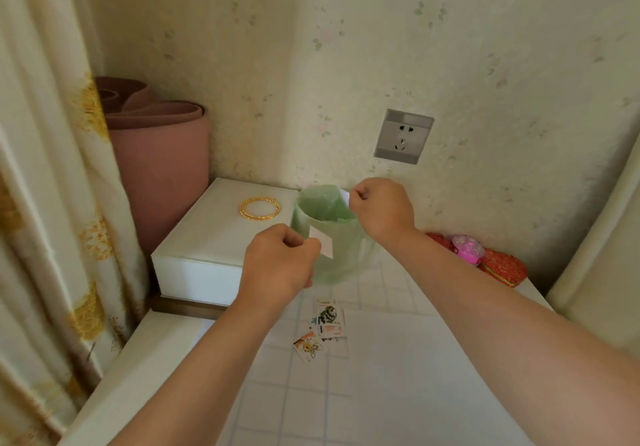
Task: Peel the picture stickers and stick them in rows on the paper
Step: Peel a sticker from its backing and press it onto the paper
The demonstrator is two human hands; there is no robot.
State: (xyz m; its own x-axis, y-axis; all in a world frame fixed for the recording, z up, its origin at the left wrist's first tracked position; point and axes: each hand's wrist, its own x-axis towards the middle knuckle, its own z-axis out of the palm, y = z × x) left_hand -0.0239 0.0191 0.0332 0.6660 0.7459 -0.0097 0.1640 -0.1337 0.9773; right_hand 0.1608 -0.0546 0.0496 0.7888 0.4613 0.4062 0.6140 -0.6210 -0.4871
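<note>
**Two white scraps over the bin**

Our left hand (280,262) pinches a white slip (323,243) at the near rim of the green-lined bin (341,265). Our right hand (381,206) pinches another scrap (345,197) at its far rim. The stickers (323,321) lie nearer on the gridded paper (398,369).

Pale green bag (329,237), a white slip (323,245) against it, gold bangles (259,208) on the white box (207,237). Dusty pink mat (162,154), cream curtain (52,168) with gold blooms. White paper (381,369) faintly gridded, stickers (325,321) multicoloured.
</note>
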